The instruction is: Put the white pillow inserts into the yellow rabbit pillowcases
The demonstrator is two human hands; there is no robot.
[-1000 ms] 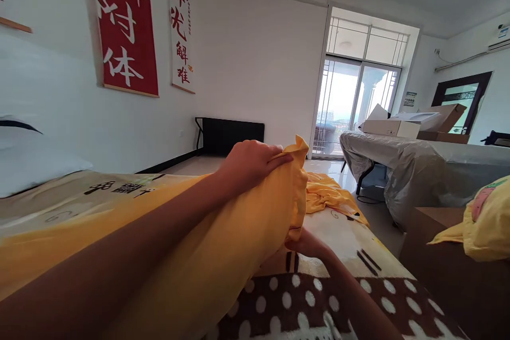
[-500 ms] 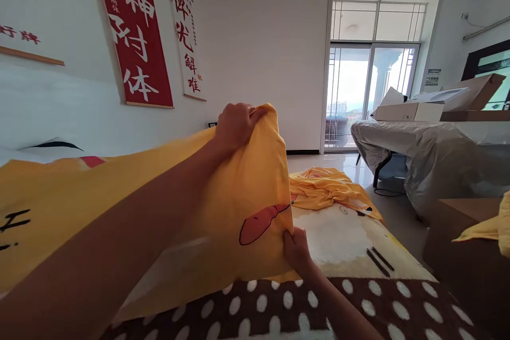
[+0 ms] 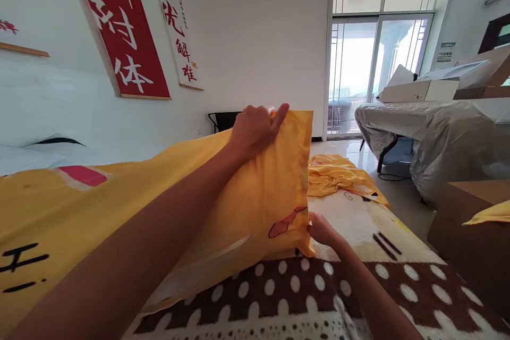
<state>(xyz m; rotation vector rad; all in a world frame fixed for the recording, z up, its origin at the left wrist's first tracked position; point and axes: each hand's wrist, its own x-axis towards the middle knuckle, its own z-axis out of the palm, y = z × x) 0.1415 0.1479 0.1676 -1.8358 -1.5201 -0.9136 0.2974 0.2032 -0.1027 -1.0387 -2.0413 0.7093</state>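
We see the pillowcase (image 3: 255, 191) standing on the bed (image 3: 358, 297), stretched out ahead of us. The left hand (image 3: 255, 130) grips its top far corner; the right hand (image 3: 322, 229) sits at its lower far corner, just above the bed. Beyond the pillowcase, a crumpled cloth (image 3: 338, 172) lies on the bed's far end. Two banners (image 3: 123, 32) hang on the wall to the left. To the right stands a covered table (image 3: 434, 133) with boxes (image 3: 422, 90) on it, and behind it the glass door (image 3: 374, 64).
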